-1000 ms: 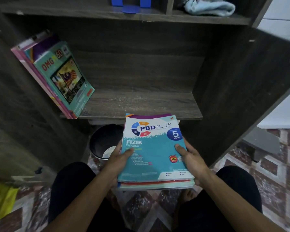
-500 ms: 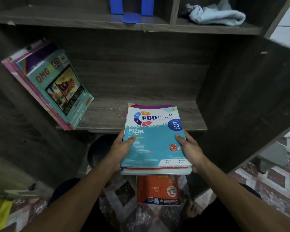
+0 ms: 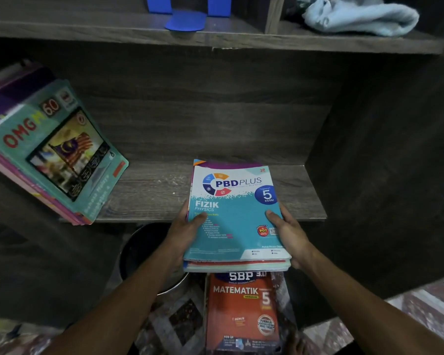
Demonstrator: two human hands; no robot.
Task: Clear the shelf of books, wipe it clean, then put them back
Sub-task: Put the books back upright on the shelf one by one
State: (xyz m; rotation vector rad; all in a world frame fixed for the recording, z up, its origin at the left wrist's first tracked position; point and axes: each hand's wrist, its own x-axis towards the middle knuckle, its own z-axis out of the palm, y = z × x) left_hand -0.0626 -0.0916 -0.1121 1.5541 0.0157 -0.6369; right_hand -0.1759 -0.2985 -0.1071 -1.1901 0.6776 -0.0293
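- Fingers (image 3: 201,217) of the left hand (image 3: 185,231) curl round the left edge of a stack of books (image 3: 237,221), thumb on the cover. The right hand (image 3: 291,234) grips the right edge likewise.
- Held flat from both sides, the stack reaches over the front of the shelf (image 3: 151,190), probably so it goes in without spilling.
- More books (image 3: 54,149) lean against the shelf's left wall, which props them up.
- One orange book (image 3: 241,308) lies on the floor (image 3: 420,303) below, not yet returned.
- A cloth (image 3: 359,19) sits on the upper shelf (image 3: 87,24), so wiping looks finished.
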